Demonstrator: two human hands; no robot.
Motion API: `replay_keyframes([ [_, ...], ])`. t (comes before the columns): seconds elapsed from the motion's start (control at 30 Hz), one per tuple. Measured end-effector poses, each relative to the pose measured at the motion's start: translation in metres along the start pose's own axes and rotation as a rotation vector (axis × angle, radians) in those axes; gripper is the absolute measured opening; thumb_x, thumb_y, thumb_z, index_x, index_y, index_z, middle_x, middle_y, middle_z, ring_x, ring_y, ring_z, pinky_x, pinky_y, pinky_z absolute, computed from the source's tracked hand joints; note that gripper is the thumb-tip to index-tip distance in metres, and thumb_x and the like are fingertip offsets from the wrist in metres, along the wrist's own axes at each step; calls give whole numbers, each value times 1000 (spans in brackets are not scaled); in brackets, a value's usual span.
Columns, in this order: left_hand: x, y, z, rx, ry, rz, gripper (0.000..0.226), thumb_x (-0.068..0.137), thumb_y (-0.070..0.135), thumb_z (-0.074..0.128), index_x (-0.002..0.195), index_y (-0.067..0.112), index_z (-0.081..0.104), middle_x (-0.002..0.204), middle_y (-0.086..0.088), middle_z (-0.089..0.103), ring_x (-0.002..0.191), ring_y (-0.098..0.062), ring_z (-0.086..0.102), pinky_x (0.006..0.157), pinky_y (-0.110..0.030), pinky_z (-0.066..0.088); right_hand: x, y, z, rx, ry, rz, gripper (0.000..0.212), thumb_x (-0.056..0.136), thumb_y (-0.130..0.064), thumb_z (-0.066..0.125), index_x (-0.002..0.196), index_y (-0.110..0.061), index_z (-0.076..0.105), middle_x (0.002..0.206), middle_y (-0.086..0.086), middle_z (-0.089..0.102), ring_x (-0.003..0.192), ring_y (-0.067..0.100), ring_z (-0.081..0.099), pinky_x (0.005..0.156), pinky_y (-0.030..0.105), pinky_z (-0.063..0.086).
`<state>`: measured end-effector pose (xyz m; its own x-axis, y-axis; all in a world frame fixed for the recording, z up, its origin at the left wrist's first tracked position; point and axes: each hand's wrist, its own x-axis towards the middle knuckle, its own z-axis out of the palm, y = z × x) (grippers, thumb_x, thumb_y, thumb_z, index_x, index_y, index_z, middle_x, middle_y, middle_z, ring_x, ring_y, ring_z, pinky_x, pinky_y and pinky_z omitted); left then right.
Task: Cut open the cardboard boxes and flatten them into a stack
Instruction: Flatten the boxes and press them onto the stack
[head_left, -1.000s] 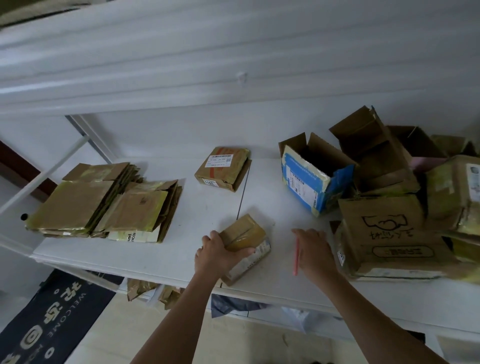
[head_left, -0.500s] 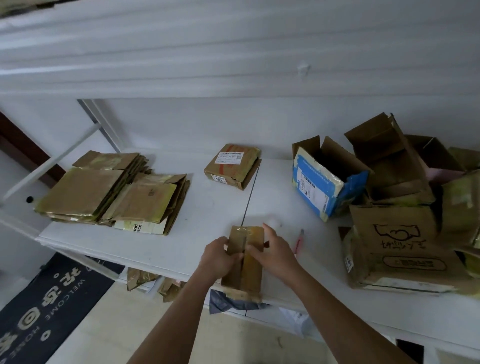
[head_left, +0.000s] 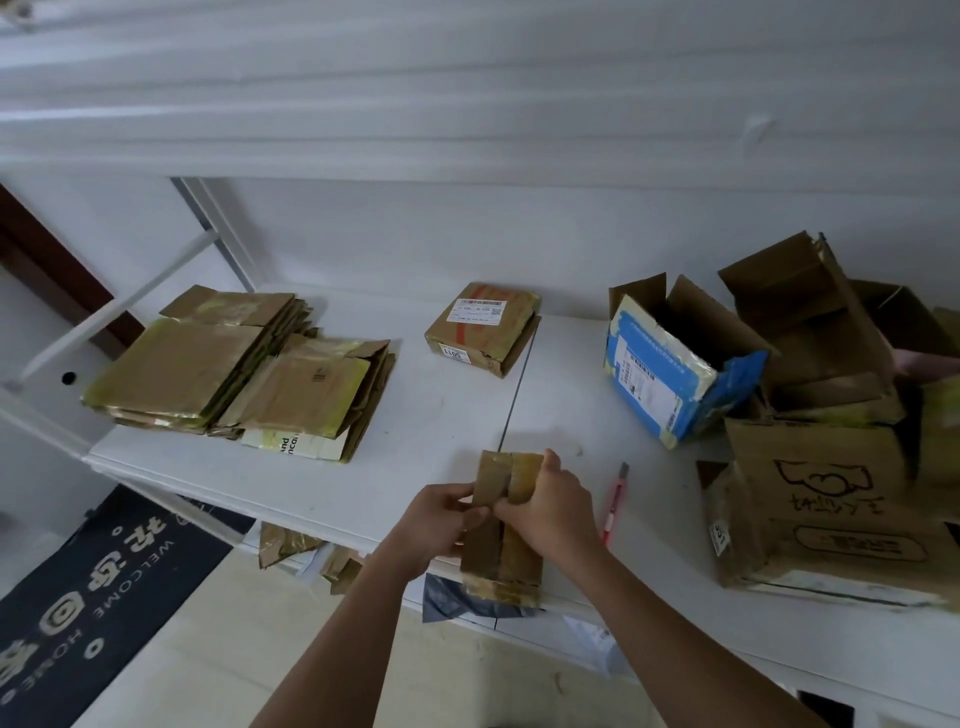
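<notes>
Both hands (head_left: 555, 506) grip small taped box (head_left: 501, 540); blue box (head_left: 670, 374) open.

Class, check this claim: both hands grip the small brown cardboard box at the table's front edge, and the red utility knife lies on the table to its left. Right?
Not quite. In the head view the red utility knife lies right of the small brown cardboard box, not left. Both the left hand and right hand do grip it.

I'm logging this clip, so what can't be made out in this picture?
Head view only:
- Small box: its middle seam, covered by the left hand and right hand.
- Pile of boxes: cut off by the right edge.
- Label on the sealed box: print too small.
- Red cutter: blade state unclear.
</notes>
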<state>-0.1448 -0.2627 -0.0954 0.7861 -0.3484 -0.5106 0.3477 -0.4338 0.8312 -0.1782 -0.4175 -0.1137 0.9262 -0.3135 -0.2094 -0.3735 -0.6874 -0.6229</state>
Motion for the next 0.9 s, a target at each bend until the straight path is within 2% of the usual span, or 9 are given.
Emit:
replay_keyframes([
  [0.17, -3, 1, -2, -9, 31, -10, 29, 98, 8, 58, 125, 15, 65, 108, -9, 71, 101, -27, 68, 77, -36, 61, -2, 12, -23, 370, -112, 21, 16, 85, -33, 64, 87, -20, 54, 73, -10, 56, 70, 10, 58, 58, 23, 43],
  [0.23, -3, -2, -4, 30, 66, -4, 28, 98, 9, 56, 125, 16, 65, 110, -4, 69, 103, -26, 64, 76, -35, 59, -7, 26, -31, 585, -171, 64, 14, 92, -20, 60, 79, -18, 61, 65, -1, 58, 67, 13, 58, 59, 28, 42],
  [0.3, -4, -4, -5, 18, 76, 10, 28, 98, 10, 56, 124, 17, 66, 108, 0, 68, 100, -22, 64, 71, -30, 58, -16, 39, -33, 766, -285, 99, 11, 97, -16, 58, 99, -21, 67, 91, 4, 71, 87, 14, 67, 68, 25, 52],
  [0.37, -6, -5, -1, -18, 68, 20, 27, 97, 12, 59, 121, 21, 67, 105, 3, 70, 98, -19, 65, 66, -25, 59, -23, 49, -30, 837, -277, 109, 34, 95, -15, 62, 126, -28, 56, 120, 2, 65, 110, 18, 62, 85, 34, 56],
  [0.47, -4, -5, 5, -20, 104, 36, 27, 95, 12, 62, 113, 31, 67, 102, 8, 70, 105, -23, 65, 70, -26, 59, -22, 55, -29, 633, -92, 15, 66, 90, -13, 68, 145, -34, 38, 132, -2, 46, 122, 18, 48, 103, 45, 47],
  [0.6, 2, -1, 19, 284, 180, 57, 40, 93, 18, 64, 131, 25, 53, 117, 6, 60, 113, -20, 57, 95, -38, 53, -15, 59, -29, 271, 17, -166, 50, 90, -18, 69, 138, -19, 54, 137, 1, 42, 134, 22, 35, 114, 37, 32],
  [0.7, 1, 10, 35, 605, 237, 4, 50, 82, 41, 75, 121, 21, 50, 115, 3, 51, 101, -19, 56, 83, -30, 50, -15, 61, -27, 11, 55, -234, 50, 94, -34, 62, 141, -21, 52, 151, -2, 30, 139, 20, 21, 107, 32, 35],
  [0.77, 1, 16, 44, 754, 308, -21, 47, 80, 41, 77, 115, 18, 53, 113, 0, 43, 91, -19, 57, 75, -27, 48, -16, 59, -28, -55, 58, -277, 55, 94, -43, 60, 142, -19, 49, 155, -6, 27, 140, 18, 20, 104, 31, 39],
  [0.9, 1, 23, 41, 686, 313, 11, 23, 80, 28, 74, 94, 14, 62, 94, -1, 61, 74, -9, 57, 59, -16, 45, -17, 58, -27, -35, 19, -268, 65, 91, -46, 61, 146, -18, 42, 153, -8, 33, 138, 16, 26, 107, 31, 35],
])
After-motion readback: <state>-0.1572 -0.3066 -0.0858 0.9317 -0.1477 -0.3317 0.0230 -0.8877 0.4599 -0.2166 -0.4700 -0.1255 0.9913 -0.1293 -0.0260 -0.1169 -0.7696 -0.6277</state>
